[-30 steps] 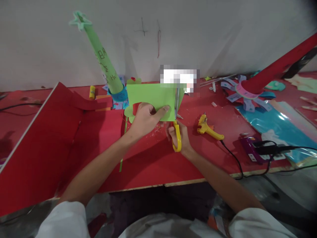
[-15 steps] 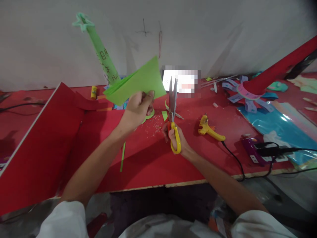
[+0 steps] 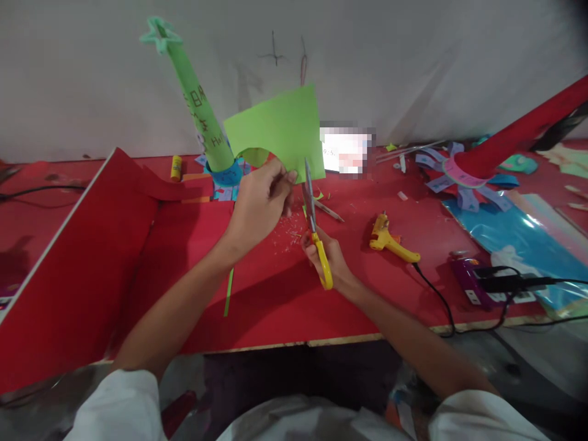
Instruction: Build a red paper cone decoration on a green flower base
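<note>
My left hand [image 3: 264, 202] pinches the lower edge of a light green sheet of paper [image 3: 285, 125], raised above the table. A curved notch shows in the sheet's lower left edge. In my right hand [image 3: 327, 254] are yellow-handled scissors [image 3: 323, 260], held with the blades pointing up. The blades are at the sheet's lower right edge, beside my left fingertips; whether they have cut into it I cannot tell. A pencil [image 3: 329, 211] and small shavings lie behind and below the hands. A narrow green paper strip [image 3: 228, 294] rests near my left forearm.
A green paper tower [image 3: 202, 116] with a star stands at the back left, near a glue stick [image 3: 176, 168]. To the left rises a red board [image 3: 68, 275]. Rightward lie a yellow glue gun [image 3: 390, 239], a purple power box [image 3: 473, 282] with cables and a red cone [image 3: 519, 135].
The green sheet has turned and shifted right, bringing its notch into sight. My right hand has tilted the scissors, and their blades have come to the sheet's lower edge.
</note>
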Motion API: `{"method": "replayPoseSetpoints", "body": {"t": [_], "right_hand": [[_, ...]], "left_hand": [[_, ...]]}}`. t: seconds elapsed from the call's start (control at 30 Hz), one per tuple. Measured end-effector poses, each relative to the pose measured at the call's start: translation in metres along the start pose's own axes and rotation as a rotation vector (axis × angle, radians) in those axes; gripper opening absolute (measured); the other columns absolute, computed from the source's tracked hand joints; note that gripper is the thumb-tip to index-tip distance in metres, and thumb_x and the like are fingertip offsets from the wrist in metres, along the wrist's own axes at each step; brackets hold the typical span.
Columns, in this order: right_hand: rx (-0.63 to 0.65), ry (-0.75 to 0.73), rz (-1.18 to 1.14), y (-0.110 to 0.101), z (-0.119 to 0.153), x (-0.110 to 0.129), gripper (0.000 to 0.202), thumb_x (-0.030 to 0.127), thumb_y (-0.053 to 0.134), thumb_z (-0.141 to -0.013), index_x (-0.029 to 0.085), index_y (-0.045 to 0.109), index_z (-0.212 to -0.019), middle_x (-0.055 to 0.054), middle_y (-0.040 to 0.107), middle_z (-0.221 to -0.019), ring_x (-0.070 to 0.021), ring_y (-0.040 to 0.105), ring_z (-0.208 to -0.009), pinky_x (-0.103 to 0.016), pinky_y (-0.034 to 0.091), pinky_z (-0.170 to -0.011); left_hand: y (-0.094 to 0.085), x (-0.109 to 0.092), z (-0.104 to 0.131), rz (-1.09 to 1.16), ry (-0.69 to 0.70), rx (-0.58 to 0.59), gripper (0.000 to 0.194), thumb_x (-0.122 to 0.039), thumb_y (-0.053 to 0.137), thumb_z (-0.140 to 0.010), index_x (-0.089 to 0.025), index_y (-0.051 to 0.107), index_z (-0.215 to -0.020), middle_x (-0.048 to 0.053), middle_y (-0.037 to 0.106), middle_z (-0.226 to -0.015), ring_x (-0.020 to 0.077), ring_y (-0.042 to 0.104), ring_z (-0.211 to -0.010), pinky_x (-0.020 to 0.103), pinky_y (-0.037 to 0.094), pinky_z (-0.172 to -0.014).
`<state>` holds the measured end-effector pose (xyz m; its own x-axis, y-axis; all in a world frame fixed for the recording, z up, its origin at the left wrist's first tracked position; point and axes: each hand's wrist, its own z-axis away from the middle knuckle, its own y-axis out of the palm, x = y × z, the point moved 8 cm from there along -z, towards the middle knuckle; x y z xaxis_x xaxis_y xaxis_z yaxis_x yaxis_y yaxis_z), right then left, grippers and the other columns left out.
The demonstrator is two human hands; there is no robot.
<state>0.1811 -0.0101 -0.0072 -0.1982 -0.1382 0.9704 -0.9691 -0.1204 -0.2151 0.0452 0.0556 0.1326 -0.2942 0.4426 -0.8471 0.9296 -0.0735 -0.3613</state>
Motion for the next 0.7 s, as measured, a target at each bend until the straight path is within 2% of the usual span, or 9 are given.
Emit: {"method": "replayPoseSetpoints", "body": {"t": [0.2, 0.5, 0.7], "right_hand": [[-0.036, -0.04, 0.043, -0.004, -0.002, 0.001, 0.057, 0.081, 0.053, -0.089, 0.024, 0.049, -0.088, 0.002, 0.053, -0.072, -0.0125, 0.047, -0.058, -0.026, 0.038, -0.051], [-0.051, -0.057, 0.046, -0.007, 0.0, 0.006, 0.055, 0.079, 0.053, -0.091, 0.024, 0.052, -0.089, 0.001, 0.056, -0.073, -0.0135, 0.05, -0.059, -0.026, 0.039, -0.052], [-0.057, -0.041, 0.031, -0.008, 0.0, 0.004, 0.059, 0.084, 0.051, -0.089, 0.025, 0.049, -0.086, 0.002, 0.053, -0.073, -0.0134, 0.049, -0.058, -0.027, 0.039, -0.051]], "left_hand": [[0.0, -0.014, 0.005, -0.118, 0.038, 0.014, 0.039, -0.023, 0.058, -0.102, -0.021, 0.048, -0.065, -0.004, 0.054, -0.051, 0.0086, 0.05, -0.047, 0.025, 0.039, -0.052], [-0.001, -0.01, 0.005, -0.052, -0.007, -0.005, 0.037, -0.026, 0.057, -0.101, -0.022, 0.049, -0.065, -0.004, 0.054, -0.05, 0.009, 0.052, -0.044, 0.025, 0.039, -0.048], [-0.002, -0.012, 0.005, -0.088, 0.008, -0.005, 0.038, -0.027, 0.059, -0.1, -0.022, 0.051, -0.064, -0.003, 0.054, -0.051, 0.0091, 0.05, -0.047, 0.025, 0.038, -0.048]]}}
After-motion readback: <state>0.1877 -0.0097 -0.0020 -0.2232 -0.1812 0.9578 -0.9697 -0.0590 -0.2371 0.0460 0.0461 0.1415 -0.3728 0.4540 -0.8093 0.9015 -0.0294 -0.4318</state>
